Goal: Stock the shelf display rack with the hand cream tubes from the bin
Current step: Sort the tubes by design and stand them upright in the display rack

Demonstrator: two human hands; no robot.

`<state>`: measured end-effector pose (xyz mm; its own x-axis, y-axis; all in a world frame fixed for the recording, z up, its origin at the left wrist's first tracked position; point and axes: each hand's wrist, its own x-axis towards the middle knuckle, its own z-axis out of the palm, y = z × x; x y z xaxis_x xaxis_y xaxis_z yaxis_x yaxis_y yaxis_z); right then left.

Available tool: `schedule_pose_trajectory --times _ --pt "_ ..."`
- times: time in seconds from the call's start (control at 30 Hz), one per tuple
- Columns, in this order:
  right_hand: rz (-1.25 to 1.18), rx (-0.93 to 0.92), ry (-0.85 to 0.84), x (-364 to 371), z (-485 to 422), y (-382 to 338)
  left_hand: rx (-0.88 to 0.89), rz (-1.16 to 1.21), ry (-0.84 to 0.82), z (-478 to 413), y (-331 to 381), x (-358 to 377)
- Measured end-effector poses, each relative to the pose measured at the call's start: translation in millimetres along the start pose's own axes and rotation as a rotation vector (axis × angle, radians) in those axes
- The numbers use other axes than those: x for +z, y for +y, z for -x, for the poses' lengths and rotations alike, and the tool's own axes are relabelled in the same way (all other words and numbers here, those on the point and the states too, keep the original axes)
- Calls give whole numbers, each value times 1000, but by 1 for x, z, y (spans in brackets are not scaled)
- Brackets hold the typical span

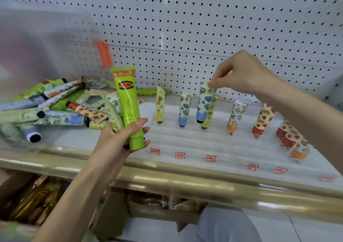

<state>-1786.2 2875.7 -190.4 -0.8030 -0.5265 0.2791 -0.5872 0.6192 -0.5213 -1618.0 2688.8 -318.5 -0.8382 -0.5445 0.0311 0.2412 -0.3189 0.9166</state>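
My left hand (pixel 122 139) grips a bright green tube (pixel 128 108) upright, with a pale floral tube (pixel 113 111) held behind it. My right hand (pixel 239 72) pinches the top crimp of a blue-flowered tube (pixel 205 102), cap down, just above the clear display rack (pixel 185 139). Several tubes stand cap down in the rack: a yellow-patterned one (pixel 160 106), a blue-flowered one (pixel 184 109), an orange one (pixel 235 117) and a red one (pixel 262 121). A pile of loose tubes (pixel 55 104) lies in the clear bin at the left.
Red price labels (pixel 180 155) line the rack's front. A gold shelf rail (pixel 185 180) runs along the front edge. White pegboard (pixel 204 28) backs the shelf, with an orange tag (pixel 104 54) on it. Cardboard boxes of goods (pixel 37 201) sit on the lower shelf.
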Motion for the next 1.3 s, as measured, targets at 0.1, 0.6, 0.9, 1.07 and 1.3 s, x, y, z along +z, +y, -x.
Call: schedule_pose_trajectory --times 0.1,0.6,0.9,1.07,1.3 --pt "-23 73 -16 -1 -13 -7 -4 -6 -21 -8 2 -4" --pt "165 148 -61 29 -35 -8 -28 -13 -100 -35 -3 0" --pt "152 159 -35 35 -37 -1 -44 -3 -115 -33 -4 -6" --pt "183 153 -69 41 -35 4 -44 -17 -117 -34 -4 -5" --pt "237 118 -126 37 -36 8 -71 -49 -169 -32 -2 0"
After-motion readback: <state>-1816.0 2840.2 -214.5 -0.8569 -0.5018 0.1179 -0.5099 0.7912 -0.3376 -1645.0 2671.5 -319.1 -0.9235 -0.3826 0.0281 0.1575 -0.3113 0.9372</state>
